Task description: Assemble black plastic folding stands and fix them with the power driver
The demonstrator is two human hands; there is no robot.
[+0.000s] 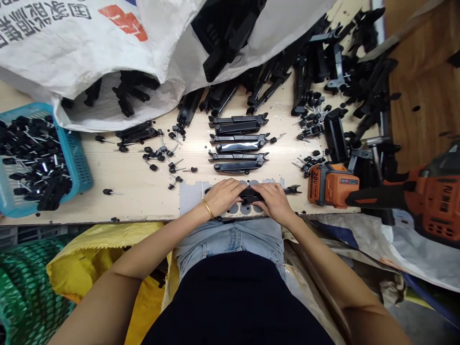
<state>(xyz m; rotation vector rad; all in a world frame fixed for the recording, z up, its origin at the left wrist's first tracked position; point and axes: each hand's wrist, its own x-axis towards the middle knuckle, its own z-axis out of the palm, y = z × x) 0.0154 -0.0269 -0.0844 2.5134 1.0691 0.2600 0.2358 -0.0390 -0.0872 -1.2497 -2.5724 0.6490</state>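
Note:
Both hands are at the table's front edge, closed around one long black plastic arm (250, 195). My left hand (225, 195), with a gold bangle at the wrist, covers its left part. My right hand (273, 200) grips it farther right, and a forked end (293, 189) sticks out beyond the fingers. Most of the piece is hidden under the fingers. Beneath it lies a grey sheet (190, 196) with round discs. Just behind the hands, several similar black arms (239, 166) lie in a neat column, parallel to the edge.
Loose black-headed screws (158, 153) are scattered at left and right. A blue basket (81, 163) on the left holds many more. An orange power drill (438, 201) lies at right. White sacks (118, 43) and heaped black parts (305, 62) fill the back.

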